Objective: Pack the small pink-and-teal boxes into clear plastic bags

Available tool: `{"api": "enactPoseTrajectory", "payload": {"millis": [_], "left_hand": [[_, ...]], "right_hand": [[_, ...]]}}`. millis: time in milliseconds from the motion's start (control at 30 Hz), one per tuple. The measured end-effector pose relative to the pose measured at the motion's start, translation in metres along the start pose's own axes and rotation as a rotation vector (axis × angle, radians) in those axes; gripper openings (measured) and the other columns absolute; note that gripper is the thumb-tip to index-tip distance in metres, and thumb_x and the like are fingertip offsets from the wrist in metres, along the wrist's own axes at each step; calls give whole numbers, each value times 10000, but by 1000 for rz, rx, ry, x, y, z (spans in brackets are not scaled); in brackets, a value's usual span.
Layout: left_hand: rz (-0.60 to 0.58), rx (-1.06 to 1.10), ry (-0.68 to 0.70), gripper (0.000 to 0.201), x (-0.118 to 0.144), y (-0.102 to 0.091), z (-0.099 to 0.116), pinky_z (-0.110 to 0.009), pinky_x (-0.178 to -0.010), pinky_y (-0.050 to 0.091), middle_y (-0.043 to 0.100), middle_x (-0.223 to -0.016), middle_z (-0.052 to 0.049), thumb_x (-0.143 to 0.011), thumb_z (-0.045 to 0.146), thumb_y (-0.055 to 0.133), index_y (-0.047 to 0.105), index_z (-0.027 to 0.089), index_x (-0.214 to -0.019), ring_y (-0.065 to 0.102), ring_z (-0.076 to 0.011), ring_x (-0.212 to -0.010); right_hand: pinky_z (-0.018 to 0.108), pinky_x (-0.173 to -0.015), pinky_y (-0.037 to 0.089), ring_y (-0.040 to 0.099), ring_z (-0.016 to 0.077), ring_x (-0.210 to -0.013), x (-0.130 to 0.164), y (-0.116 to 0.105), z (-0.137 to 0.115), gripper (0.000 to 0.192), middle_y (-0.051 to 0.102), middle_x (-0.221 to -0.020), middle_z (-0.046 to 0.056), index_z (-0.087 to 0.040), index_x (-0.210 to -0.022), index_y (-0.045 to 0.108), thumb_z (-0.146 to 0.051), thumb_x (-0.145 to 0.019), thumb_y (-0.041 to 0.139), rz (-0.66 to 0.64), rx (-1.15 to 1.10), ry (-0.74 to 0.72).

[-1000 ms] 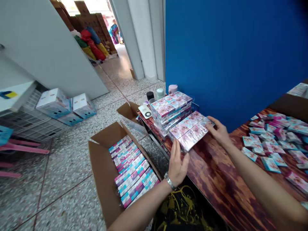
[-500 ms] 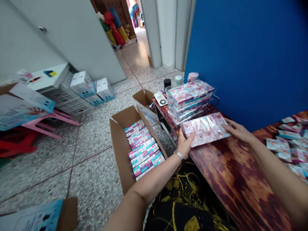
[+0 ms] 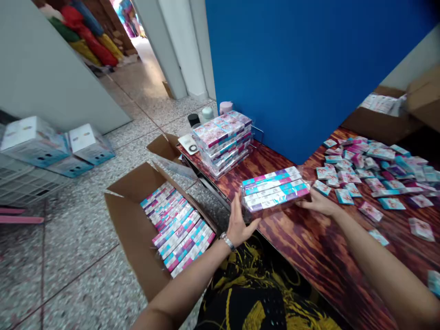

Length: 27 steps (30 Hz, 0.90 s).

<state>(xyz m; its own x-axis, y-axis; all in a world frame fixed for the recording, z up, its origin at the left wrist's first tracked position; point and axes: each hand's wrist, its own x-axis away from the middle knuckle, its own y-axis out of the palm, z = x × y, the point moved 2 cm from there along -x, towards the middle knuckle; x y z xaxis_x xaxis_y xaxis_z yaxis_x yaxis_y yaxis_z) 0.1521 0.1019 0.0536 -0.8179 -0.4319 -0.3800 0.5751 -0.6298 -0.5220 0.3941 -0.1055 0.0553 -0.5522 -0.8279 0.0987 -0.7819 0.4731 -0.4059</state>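
Between my two hands is a clear-wrapped pack of small boxes [image 3: 275,190], tilted so that rows of white, blue and pink box sides face up, above the wood-patterned table. My left hand [image 3: 238,224] is at the pack's left end, fingers against the film and thumb along the near edge. Gripping the right end is my right hand [image 3: 318,202], its fingers partly hidden behind the pack. Farther back on the table stands a stack of similar wrapped packs [image 3: 223,142]. To the left, an open carton [image 3: 129,229] holds rows of such packs on edge.
Loose small boxes [image 3: 364,169] are heaped on the table [image 3: 330,256] at the right. Cups [image 3: 207,113] and a white phone-like item [image 3: 188,144] sit by the stack. A smaller open carton [image 3: 163,149] and printed boxes [image 3: 87,144] are on the floor. A blue panel [image 3: 275,68] rises behind the table.
The view has swung right. The pack in my hands has been turned from its broad printed face to its striped sides, and my left hand's fingers have straightened along its end.
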Motion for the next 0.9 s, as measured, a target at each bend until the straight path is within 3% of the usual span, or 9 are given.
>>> {"api": "enactPoseTrajectory", "payload": {"millis": [67,133,233,367,467,567,700,800,900], "left_hand": [[-3,-97,95,1126,-20,-19,21,-534,-1137,215,111,-1554,-210,-743,491,690,-79,187,-1508,135,-362,-1434],[-103,-193,210,1130,-49,-25,39,-586,-1145,54,53,-1577,-170,-668,596,709,71,215,-1519,26,-409,-1437],[-373,-243,238,1163,-97,-3,54,-648,-1087,-95,160,-1562,-165,-493,691,761,314,231,-1462,30,-480,-1410],[-557,-317,29,1330,-126,36,55,-723,-1031,50,368,-1422,-239,-273,604,864,355,225,-1442,274,-554,-1274],[-580,-430,48,1343,-112,23,59,-645,-982,261,490,-1249,-217,-322,543,866,262,241,-1483,442,-469,-1116],[-534,-494,78,1274,-76,-42,66,-552,-940,341,512,-1179,-188,-423,589,801,223,220,-1497,485,-400,-1024],[-362,-564,-92,1108,-21,-174,62,-438,-924,376,509,-1179,-158,-595,725,627,247,204,-1495,492,-337,-996],[-205,-795,-307,1184,5,-257,29,-465,-960,338,492,-1202,-162,-544,797,604,261,170,-1488,471,-374,-1039],[-202,-1091,-416,1165,15,-295,-25,-532,-966,288,421,-1296,-197,-579,748,606,192,163,-1497,408,-434,-1126]], "right_hand": [[528,-1111,298,415,321,-1312,0,-1,-4,708,481,-1412,99,-225,-1285,490,-561,-707,721,-29,-16,-13],[537,-1102,312,428,320,-1302,1,0,-8,727,492,-1402,102,-228,-1306,470,-567,-711,715,-51,-31,-12],[540,-1092,328,438,322,-1295,2,2,-14,773,488,-1407,105,-227,-1336,444,-587,-706,711,-41,-47,-12],[542,-1098,321,442,329,-1291,6,6,-17,793,491,-1405,107,-221,-1348,441,-602,-704,706,-38,-44,-14],[556,-1121,276,405,340,-1320,11,14,-17,733,468,-1426,92,-268,-1352,451,-545,-726,714,-58,10,-3],[542,-1123,283,346,327,-1361,14,35,-22,850,385,-1485,72,-348,-1456,288,-492,-741,723,-112,-16,-1],[502,-1058,401,429,279,-1315,14,83,-35,924,369,-1487,80,-418,-1495,3,-491,-823,633,-186,-244,-25],[499,-1033,428,505,265,-1251,10,121,-37,883,423,-1442,107,-415,-1495,15,-484,-846,610,-220,-292,-24],[503,-997,462,558,270,-1189,7,145,-34,850,441,-1425,124,-410,-1495,69,-491,-846,611,-252,-292,-14]]}}
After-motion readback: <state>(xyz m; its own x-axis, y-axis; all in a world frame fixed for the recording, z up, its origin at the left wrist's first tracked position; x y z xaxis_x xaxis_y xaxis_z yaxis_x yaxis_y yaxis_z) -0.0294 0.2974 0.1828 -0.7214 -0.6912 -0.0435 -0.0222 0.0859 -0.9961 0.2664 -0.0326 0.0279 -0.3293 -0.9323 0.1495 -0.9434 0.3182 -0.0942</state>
